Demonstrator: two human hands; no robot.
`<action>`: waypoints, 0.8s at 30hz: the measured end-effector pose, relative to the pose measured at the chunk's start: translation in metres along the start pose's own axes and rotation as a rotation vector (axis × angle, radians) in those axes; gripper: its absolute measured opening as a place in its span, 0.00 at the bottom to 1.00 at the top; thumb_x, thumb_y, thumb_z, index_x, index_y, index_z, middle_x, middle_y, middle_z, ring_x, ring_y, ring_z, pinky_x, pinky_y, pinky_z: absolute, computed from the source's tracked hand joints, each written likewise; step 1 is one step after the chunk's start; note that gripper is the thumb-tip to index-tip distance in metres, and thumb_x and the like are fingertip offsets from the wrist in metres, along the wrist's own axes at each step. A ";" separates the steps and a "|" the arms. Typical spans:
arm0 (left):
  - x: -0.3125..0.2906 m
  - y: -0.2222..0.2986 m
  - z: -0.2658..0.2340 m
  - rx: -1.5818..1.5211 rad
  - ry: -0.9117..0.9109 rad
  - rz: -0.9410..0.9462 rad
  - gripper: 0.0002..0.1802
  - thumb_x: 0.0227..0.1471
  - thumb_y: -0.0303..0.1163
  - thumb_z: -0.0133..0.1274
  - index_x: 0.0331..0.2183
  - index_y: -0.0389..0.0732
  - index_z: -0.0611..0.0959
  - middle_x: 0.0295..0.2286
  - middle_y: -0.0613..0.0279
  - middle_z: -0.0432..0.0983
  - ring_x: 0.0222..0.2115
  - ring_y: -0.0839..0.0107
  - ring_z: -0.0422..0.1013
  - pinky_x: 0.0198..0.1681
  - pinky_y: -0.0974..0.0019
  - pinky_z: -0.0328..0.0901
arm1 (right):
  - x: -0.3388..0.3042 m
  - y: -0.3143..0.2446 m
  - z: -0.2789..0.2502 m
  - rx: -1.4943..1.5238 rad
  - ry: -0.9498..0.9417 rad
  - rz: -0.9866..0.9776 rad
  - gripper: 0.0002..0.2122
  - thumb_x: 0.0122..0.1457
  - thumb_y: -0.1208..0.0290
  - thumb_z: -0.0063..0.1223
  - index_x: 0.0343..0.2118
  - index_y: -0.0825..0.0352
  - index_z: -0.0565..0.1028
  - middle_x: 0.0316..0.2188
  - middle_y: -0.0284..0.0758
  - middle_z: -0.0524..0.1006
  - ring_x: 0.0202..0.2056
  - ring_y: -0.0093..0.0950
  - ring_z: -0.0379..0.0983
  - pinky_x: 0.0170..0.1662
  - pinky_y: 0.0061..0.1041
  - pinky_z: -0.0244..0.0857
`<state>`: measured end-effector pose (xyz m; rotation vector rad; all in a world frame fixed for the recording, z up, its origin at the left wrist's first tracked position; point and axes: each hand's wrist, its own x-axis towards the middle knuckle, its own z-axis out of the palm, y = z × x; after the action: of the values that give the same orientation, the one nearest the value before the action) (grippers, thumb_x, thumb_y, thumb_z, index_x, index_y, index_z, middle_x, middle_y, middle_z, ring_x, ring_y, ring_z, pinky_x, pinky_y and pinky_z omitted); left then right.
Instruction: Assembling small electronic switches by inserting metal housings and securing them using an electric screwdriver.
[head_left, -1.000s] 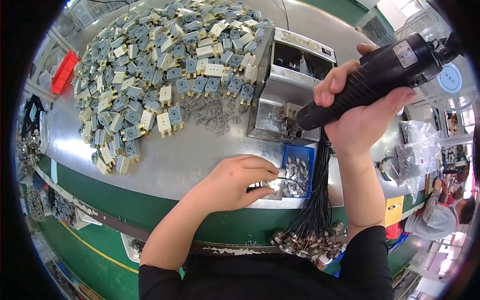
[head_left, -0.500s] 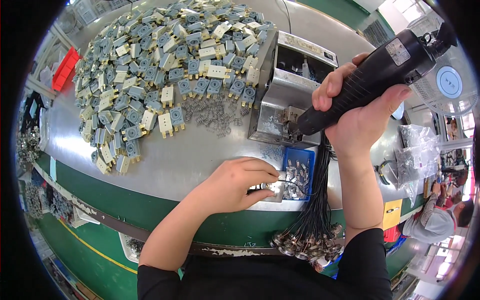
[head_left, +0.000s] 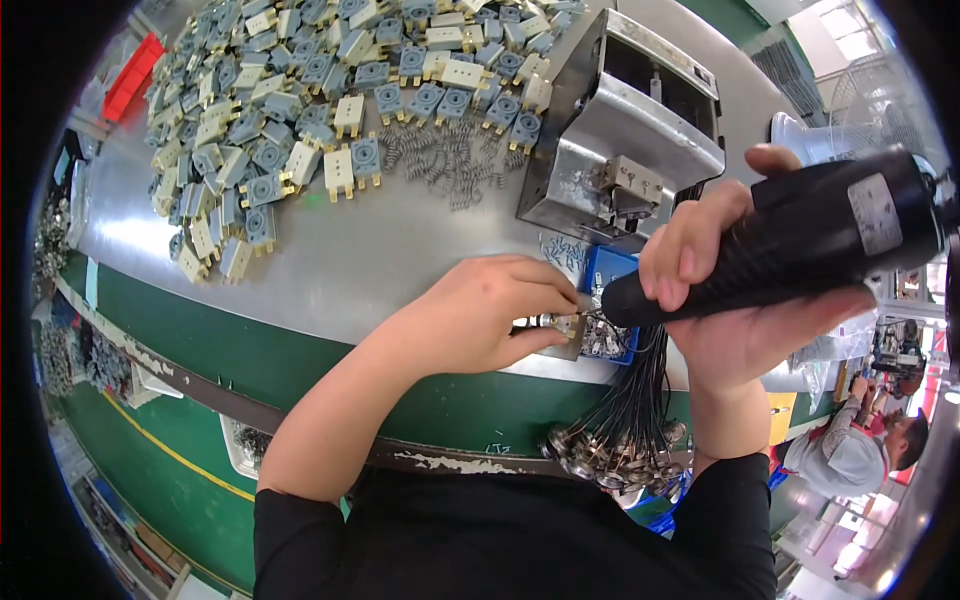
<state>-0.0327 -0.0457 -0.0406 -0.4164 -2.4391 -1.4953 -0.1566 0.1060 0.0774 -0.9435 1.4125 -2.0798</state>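
Observation:
My right hand [head_left: 715, 270] is wrapped round a black electric screwdriver [head_left: 825, 225]. Its tip points left, at a small metal fitting [head_left: 545, 321] pinched between the thumb and fingers of my left hand [head_left: 500, 310]. The bit meets or nearly meets the fitting; exact contact is too small to tell. Beneath the tip lies a blue tray [head_left: 615, 262] of small metal pieces, partly covered by the screwdriver. A bundle of black cables [head_left: 645, 390] hangs over the table's front edge, with round metal ends [head_left: 600, 455] at the bottom.
Behind my hands stands a metal screw feeder [head_left: 650, 125], small screws [head_left: 563, 250] lying before it. To its left are loose springs [head_left: 455, 165] and a large heap of grey and cream switch blocks [head_left: 270, 155]. A red bin [head_left: 133, 78] is far left; another person [head_left: 845, 450] sits at right.
The screwdriver has come away from the feeder, toward me and down to the fitting in my left hand. My view has shifted, so the table contents appear higher in the picture.

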 end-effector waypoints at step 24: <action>-0.002 0.001 0.003 -0.006 0.029 0.007 0.14 0.48 0.31 0.68 0.38 0.38 0.87 0.40 0.56 0.83 0.40 0.53 0.79 0.46 0.55 0.73 | -0.022 0.013 0.002 0.048 -0.045 0.021 0.56 0.46 0.14 0.42 0.63 0.64 0.57 0.23 0.32 0.68 0.19 0.27 0.66 0.25 0.29 0.65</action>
<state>-0.0305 -0.0431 -0.0421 -0.4012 -2.4090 -1.4958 -0.1407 0.1153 0.0597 -0.9464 1.3383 -2.0552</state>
